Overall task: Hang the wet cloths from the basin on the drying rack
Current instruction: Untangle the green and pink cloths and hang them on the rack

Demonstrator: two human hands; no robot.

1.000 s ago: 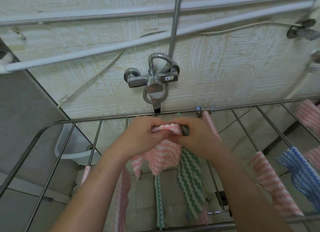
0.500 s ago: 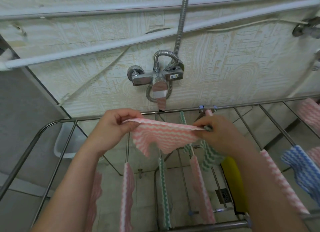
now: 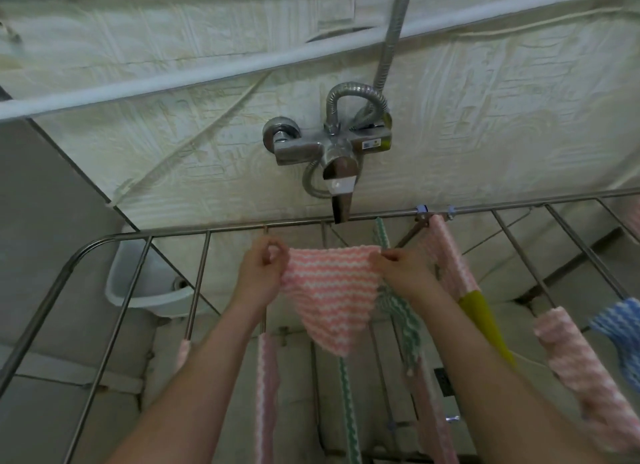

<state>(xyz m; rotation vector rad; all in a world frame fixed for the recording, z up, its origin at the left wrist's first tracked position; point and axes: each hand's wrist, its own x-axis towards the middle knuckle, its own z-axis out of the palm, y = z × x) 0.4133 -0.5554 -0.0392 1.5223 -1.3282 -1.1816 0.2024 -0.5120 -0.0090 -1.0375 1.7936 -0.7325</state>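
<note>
A pink-and-white wavy cloth (image 3: pixel 330 290) is stretched flat between my hands above the metal drying rack (image 3: pixel 104 325), near its far rail. My left hand (image 3: pixel 261 273) pinches its top left corner. My right hand (image 3: pixel 401 273) pinches the top right corner. The cloth's lower part hangs down in a point over the rack bars. A white basin (image 3: pixel 138 283) sits on the floor beyond the rack's left end; I cannot see into it.
Several cloths hang on the rack: pink ones (image 3: pixel 266 394), green ones (image 3: pixel 398 311), a yellow one (image 3: pixel 481 318), another pink (image 3: pixel 581 366) and a blue one (image 3: pixel 620 332) at right. A chrome shower tap (image 3: pixel 332 148) juts from the wall above the far rail.
My hands moved apart and forward, and the pink cloth went from bunched to spread wide. It now hangs closer to the far rail.
</note>
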